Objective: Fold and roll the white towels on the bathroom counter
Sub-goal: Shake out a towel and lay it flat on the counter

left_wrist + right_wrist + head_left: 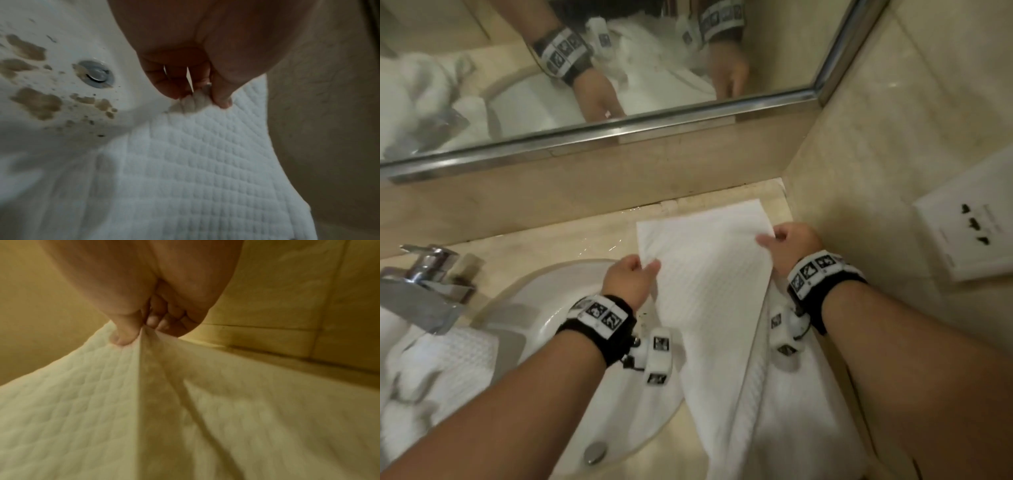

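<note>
Head view, centre frame: white towel spread over beige counter, near end trailing to lower right. Left hand pinches left edge beside sink; right hand pinches right edge. Folding step likely underway. Next: bring edges together, align, flatten, then roll.

Dim warm light, soft blur, wide-angle bending at edges.

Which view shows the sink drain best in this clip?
The left wrist view: the drain sits unobstructed in the sink, sharp enough to show brown stains around it. The head view catches the drain small and low by the left forearm. The right wrist view shows only the towel and counter, no drain.
</note>
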`<action>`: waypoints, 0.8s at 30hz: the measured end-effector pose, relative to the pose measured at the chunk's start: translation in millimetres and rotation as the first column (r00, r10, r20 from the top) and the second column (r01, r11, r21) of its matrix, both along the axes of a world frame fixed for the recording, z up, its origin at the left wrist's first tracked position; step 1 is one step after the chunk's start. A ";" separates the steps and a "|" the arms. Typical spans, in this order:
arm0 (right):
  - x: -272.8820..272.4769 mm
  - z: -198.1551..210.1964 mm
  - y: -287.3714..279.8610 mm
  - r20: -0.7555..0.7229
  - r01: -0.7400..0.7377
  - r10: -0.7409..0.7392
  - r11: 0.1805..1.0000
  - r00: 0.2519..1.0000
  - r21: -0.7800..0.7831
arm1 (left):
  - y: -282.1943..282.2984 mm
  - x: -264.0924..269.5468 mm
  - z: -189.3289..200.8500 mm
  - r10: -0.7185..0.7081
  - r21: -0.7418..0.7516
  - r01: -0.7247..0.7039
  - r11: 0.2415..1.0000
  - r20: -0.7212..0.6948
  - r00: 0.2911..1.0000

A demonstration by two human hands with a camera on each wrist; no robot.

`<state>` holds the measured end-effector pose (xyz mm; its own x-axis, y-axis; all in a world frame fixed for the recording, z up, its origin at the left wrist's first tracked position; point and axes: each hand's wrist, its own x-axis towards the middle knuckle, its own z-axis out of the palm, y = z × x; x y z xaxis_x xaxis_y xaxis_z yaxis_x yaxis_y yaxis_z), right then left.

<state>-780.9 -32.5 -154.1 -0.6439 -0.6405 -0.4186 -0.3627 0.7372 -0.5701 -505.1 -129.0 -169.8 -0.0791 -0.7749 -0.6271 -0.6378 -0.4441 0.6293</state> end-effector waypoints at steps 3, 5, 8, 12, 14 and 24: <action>5.1 3.8 -15.2 0.057 0.261 -0.255 0.924 0.965 -0.279 | -23.1 -13.5 5.0 0.229 0.017 -0.229 0.973 -0.165 0.959; 12.2 2.4 -10.2 -0.005 0.261 -0.272 0.926 0.962 -0.273 | -27.8 -17.1 5.7 0.310 0.053 -0.306 0.951 -0.157 0.938; 31.3 7.2 20.3 -0.079 0.074 -0.081 0.994 0.994 -0.079 | -9.6 -9.8 3.6 0.278 0.119 -0.277 0.953 0.006 0.960; 80.1 13.3 73.3 0.001 -0.137 0.137 0.990 0.991 0.022 | 43.0 15.3 -4.8 0.110 0.292 -0.128 0.948 0.077 0.991; 105.1 18.1 91.1 0.059 -0.270 0.267 0.962 0.962 0.047 | 74.1 23.8 -7.9 0.045 0.419 -0.058 0.906 0.040 0.998; 138.7 19.9 145.4 0.023 -0.629 0.661 0.701 0.750 0.335 | 134.0 30.4 -11.2 -0.299 0.334 0.284 0.899 -0.007 0.954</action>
<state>-642.2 113.0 -134.2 -0.1656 -0.7640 -0.6236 -0.8527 0.4286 -0.2987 -474.7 5.0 -181.0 -0.2370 -0.4717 -0.8493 -0.7936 -0.4102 0.4493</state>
